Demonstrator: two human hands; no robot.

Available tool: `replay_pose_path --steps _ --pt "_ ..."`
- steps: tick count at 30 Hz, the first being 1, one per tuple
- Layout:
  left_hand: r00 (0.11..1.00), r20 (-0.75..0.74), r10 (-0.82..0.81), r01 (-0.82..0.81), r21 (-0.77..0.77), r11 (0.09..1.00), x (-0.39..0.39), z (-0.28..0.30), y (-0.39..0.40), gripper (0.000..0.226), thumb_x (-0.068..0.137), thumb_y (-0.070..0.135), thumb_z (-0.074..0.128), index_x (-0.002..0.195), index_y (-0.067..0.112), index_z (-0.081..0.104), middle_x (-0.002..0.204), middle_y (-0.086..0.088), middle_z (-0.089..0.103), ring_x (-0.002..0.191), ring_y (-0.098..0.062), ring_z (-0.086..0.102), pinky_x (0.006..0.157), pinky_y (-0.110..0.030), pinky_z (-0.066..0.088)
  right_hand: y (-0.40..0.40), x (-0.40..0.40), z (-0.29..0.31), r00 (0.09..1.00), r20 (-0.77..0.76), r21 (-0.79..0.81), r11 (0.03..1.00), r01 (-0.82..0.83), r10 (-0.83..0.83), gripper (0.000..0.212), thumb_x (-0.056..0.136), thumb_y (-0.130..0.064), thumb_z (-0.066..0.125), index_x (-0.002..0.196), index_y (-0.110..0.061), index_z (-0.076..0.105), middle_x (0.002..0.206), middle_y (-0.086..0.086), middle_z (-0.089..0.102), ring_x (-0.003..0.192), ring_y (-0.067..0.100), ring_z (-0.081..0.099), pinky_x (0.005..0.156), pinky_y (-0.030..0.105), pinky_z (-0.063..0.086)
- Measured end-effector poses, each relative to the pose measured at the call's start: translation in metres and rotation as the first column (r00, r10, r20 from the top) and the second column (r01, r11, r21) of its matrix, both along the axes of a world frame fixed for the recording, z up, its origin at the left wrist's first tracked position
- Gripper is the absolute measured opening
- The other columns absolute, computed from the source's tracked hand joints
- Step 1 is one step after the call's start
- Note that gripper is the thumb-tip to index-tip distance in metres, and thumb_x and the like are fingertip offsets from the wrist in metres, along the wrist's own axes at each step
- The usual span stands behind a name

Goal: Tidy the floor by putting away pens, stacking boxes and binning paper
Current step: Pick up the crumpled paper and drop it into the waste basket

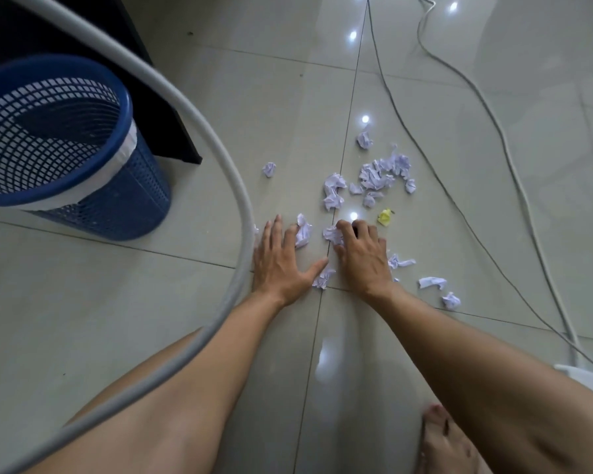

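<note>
At far left I see the blue perforated plastic waste basket (59,148) standing on the glossy beige tiled floor (117,302). My left hand (281,261) lies flat, grip apart, fingertips touching a crumpled white paper ball (303,230). My right hand (362,254) has its grip curled on another crumpled white wad (332,233). More white paper scraps (380,172) lie scattered beyond, beside grey cables (493,131).

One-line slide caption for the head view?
Both hands, left hand and right hand, gather crumpled paper on the floor beside the blue bin.
</note>
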State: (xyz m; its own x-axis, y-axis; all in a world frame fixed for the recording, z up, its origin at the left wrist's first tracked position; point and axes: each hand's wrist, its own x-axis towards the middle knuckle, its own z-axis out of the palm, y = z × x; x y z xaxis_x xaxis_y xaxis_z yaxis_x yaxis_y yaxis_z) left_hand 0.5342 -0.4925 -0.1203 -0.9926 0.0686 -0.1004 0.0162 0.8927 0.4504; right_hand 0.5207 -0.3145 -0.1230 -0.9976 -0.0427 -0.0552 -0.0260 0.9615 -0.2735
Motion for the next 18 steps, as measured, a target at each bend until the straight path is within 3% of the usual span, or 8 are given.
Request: replay_pose_path --steps 3,5,8,11,14,18 --pt "0.986 -0.141 -0.089 0.091 0.009 0.996 0.004 -0.007 -0.006 0.106 0.070 0.083 0.055 0.154 0.025 0.028 0.164 -0.008 0.017 0.153 -0.027 0.011 0.123 -0.054 0.005 0.002 -0.015 0.004 1.000 0.013 -0.037 0.999 0.010 -0.009 0.022 0.099 -0.012 0.052 0.120 -0.014 0.057 0.109 0.011 0.056 0.101 0.035 0.052 0.078 0.043 0.042" --pt "0.970 -0.159 -0.183 0.184 -0.005 0.983 0.000 -0.009 -0.011 0.103 0.073 0.080 0.057 0.156 0.030 0.024 0.167 -0.004 0.007 0.155 -0.027 0.004 0.122 -0.057 0.002 0.005 -0.024 0.006 0.998 0.053 -0.071 0.997 0.033 -0.029 0.018 0.101 -0.014 0.049 0.118 -0.013 0.055 0.109 0.012 0.057 0.099 0.036 0.054 0.077 0.042 0.042" --pt "0.946 -0.043 -0.321 0.312 -0.142 0.939 -0.017 -0.009 -0.012 0.083 0.085 0.071 0.049 0.155 0.032 0.027 0.168 0.002 -0.003 0.155 -0.025 -0.006 0.121 -0.059 0.001 0.004 -0.031 0.013 0.990 0.133 -0.111 0.991 0.069 -0.054 0.023 0.103 -0.022 0.047 0.125 -0.017 0.050 0.114 0.011 0.058 0.103 0.035 0.055 0.079 0.040 0.042" --pt "0.943 0.024 -0.332 0.330 -0.198 0.923 -0.027 -0.009 -0.006 0.057 0.097 0.053 0.045 0.147 0.025 0.039 0.164 -0.003 0.017 0.151 -0.028 0.013 0.120 -0.051 0.013 0.002 -0.026 0.017 0.989 0.146 -0.055 0.998 -0.031 0.039 0.037 0.103 -0.030 0.049 0.139 -0.023 0.045 0.113 0.010 0.058 0.102 0.033 0.057 0.079 0.039 0.045" --pt "0.948 -0.044 -0.314 0.302 -0.180 0.936 -0.029 -0.005 -0.002 0.039 0.099 0.031 0.051 0.135 0.019 0.049 0.147 -0.008 0.038 0.133 -0.031 0.036 0.104 -0.039 0.031 0.002 -0.022 0.017 0.988 0.143 -0.016 0.999 -0.049 0.051 0.032 0.103 -0.028 0.049 0.135 -0.021 0.048 0.108 0.011 0.059 0.097 0.033 0.059 0.073 0.038 0.042" --pt "0.958 -0.023 -0.287 0.277 -0.191 0.942 -0.040 0.010 -0.001 0.039 0.090 -0.003 0.045 0.127 0.009 0.047 0.131 -0.015 0.042 0.117 -0.034 0.043 0.091 -0.038 0.040 -0.008 -0.032 0.028 0.986 0.165 -0.020 1.000 0.018 -0.014 0.024 0.104 -0.024 0.044 0.125 -0.015 0.052 0.108 0.011 0.059 0.100 0.035 0.060 0.072 0.035 0.036"
